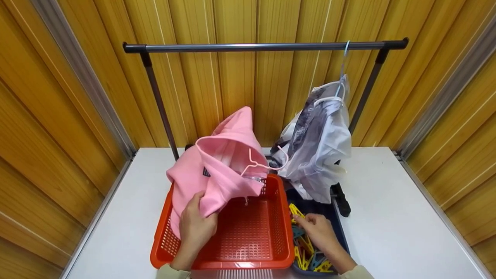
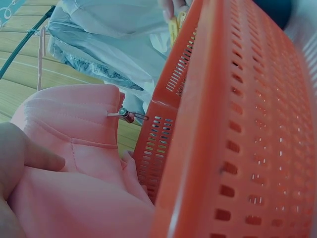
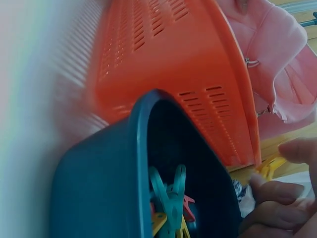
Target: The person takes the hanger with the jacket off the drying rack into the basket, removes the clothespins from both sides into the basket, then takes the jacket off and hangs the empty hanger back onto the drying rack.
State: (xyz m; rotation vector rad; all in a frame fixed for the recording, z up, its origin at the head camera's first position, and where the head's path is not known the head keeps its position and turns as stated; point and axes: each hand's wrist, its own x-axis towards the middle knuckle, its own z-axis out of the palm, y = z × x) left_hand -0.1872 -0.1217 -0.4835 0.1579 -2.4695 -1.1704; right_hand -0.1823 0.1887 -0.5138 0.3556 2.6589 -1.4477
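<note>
A pink zip-up hooded jacket (image 1: pixel 186 170) lies over the left and back of the red basket (image 1: pixel 288 248). My left hand (image 1: pixel 197 224) grips its lower front edge, thumb on top of the cloth, as the left wrist view also shows. A pink hanger (image 1: pixel 257 164) sits in the jacket's neck opening, its hook sticking out to the right. The zipper pull (image 2: pixel 127 115) dangles from the edge. Above the dark blue bin (image 3: pixel 99 183), my right hand (image 1: pixel 319 232) pinches a yellow clothespin (image 3: pixel 270 167) between thumb and fingers.
Several yellow and teal clothespins (image 1: pixel 304 248) lie in the bin. A grey rack bar (image 1: pixel 240 47) spans the back. From its right side, white and grey garments (image 1: pixel 325 135) hang on a light-blue hanger. Wood-look panels (image 1: pixel 232 85) enclose the white table (image 1: pixel 395 217).
</note>
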